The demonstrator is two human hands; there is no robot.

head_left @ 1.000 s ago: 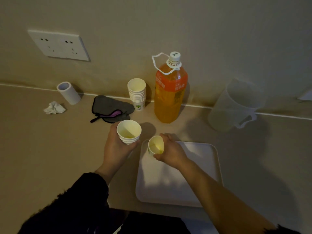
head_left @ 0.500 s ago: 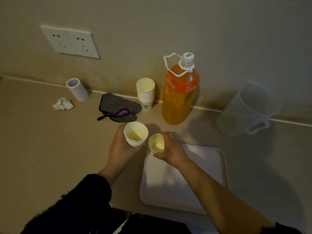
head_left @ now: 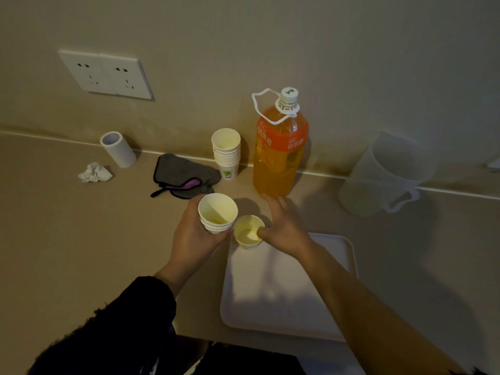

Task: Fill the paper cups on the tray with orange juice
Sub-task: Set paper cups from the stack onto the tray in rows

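Observation:
My left hand [head_left: 194,236] grips a short stack of white paper cups [head_left: 217,213] just left of the white tray [head_left: 286,299]. A trace of yellow shows in the top cup. One single paper cup [head_left: 246,233] stands upright on the tray's far left corner. My right hand [head_left: 284,228] is beside it with fingers spread, and only the thumb touches its rim. The capped orange juice bottle [head_left: 278,152] stands behind the hands by the wall. A taller stack of paper cups [head_left: 226,154] stands to the bottle's left.
A clear plastic pitcher [head_left: 387,174] stands at the back right. A grey cloth [head_left: 184,175], a white roll [head_left: 118,149] and a crumpled tissue [head_left: 94,172] lie at the back left. A wall socket [head_left: 105,74] is above them. The counter's front edge runs just below the tray.
My right hand has set the single cup down on the tray's far left corner and spread its fingers off it. My left hand still holds its stack.

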